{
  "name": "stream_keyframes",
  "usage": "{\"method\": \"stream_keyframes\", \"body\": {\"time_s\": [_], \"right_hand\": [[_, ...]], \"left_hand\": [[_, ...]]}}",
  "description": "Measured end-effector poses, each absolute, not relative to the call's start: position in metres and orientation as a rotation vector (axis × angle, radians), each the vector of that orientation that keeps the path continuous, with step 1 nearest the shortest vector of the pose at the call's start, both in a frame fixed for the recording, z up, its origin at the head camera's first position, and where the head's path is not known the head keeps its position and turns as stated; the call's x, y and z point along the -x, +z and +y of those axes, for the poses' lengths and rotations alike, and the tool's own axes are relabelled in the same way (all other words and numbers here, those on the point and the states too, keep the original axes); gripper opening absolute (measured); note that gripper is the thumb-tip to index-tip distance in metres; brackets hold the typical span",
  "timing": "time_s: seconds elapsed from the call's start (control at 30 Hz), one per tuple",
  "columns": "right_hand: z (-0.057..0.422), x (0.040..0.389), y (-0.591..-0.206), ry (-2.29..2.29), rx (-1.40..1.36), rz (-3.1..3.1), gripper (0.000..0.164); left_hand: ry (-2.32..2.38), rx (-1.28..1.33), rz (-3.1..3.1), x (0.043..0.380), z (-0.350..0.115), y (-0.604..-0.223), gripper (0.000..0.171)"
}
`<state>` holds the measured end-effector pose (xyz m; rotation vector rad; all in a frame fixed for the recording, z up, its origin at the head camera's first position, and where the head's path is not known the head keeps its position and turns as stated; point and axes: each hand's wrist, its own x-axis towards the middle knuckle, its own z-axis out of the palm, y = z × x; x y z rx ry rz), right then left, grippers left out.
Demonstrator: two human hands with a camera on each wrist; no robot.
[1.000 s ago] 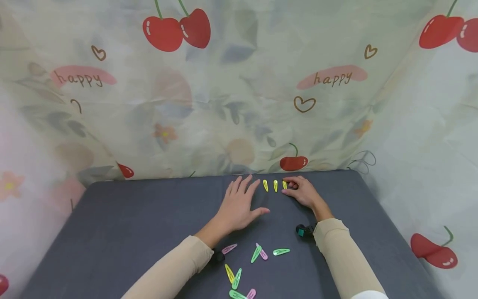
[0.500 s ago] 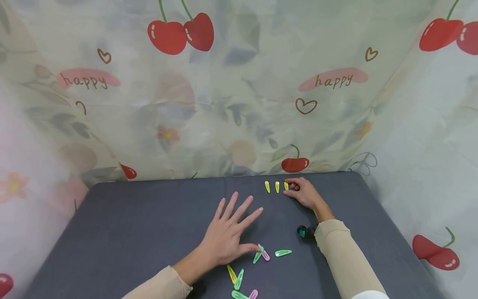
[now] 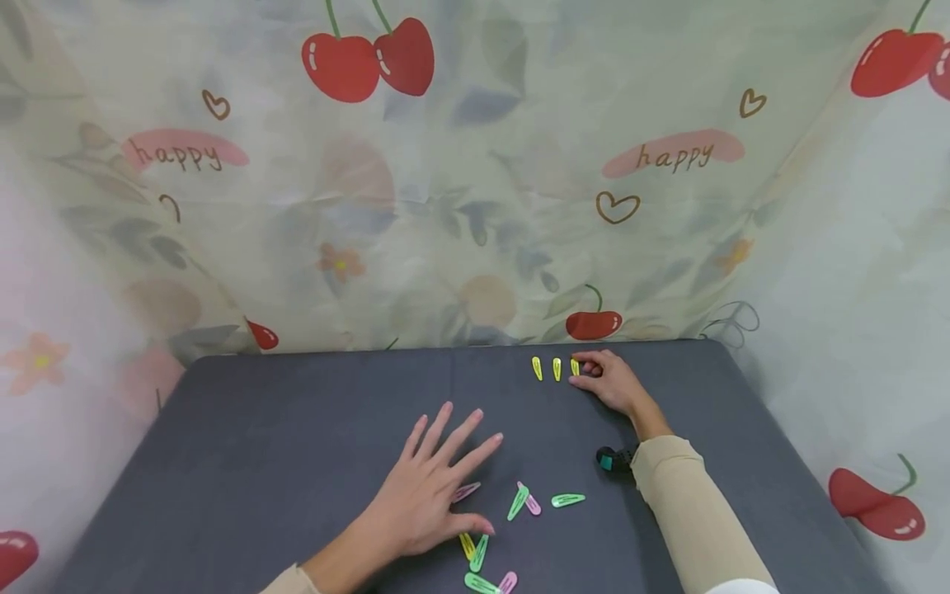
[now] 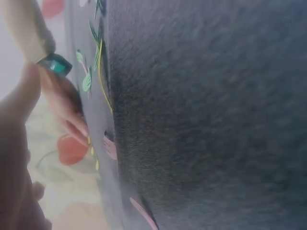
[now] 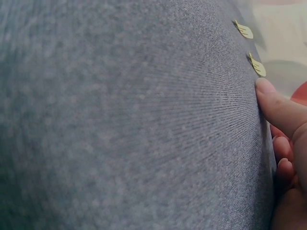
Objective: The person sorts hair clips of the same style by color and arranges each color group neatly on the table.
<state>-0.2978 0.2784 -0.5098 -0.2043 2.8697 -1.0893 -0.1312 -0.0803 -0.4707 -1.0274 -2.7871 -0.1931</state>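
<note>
Three yellow snap hair clips stand in a row near the table's far edge: a left clip (image 3: 538, 369), a middle clip (image 3: 557, 370) and a right clip (image 3: 575, 367). My right hand (image 3: 612, 385) pinches the right clip between thumb and forefinger; in the right wrist view the thumb (image 5: 273, 103) hides it. My left hand (image 3: 419, 499) is spread, fingers apart and holding nothing, over the near part of the table. Partly under it in the head view lie a pink clip (image 3: 467, 492) and a yellow clip (image 3: 467, 545), with a green clip (image 3: 479, 553) by its thumb.
More loose clips lie nearby: a green clip (image 3: 518, 503) crossing a pink clip (image 3: 533, 505), a lone green clip (image 3: 568, 500), and a green clip (image 3: 481, 583) against a pink clip (image 3: 508, 582). A printed curtain (image 3: 416, 247) hangs behind the dark table (image 3: 297, 429).
My left hand has drawn back from beside the yellow row towards the near left, over the loose clips. The right hand has stayed at the right yellow clip.
</note>
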Motion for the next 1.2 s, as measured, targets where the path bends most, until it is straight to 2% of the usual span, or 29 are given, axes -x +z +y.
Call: {"method": "stream_keyframes", "body": {"time_s": [0.3,0.6,0.87,1.2], "right_hand": [[0.282,0.296,-0.509,-1.078,0.204,2.872,0.047],[0.28,0.299,-0.513,-1.09,0.195,2.859,0.047],[0.279,0.298,-0.513,-1.093,0.21,2.871,0.047],[0.279,0.298,-0.513,-1.073,0.207,2.879,0.047]], "left_hand": [[-0.329,1.134,-2.81,0.12,-0.087,-0.473,0.11],[-0.407,1.161,-2.899,0.117,-0.091,-0.479,0.078],[-0.658,1.168,-2.968,0.12,-0.092,-0.484,0.058],[-0.62,1.22,-2.893,0.123,-0.093,-0.484,0.035]]}}
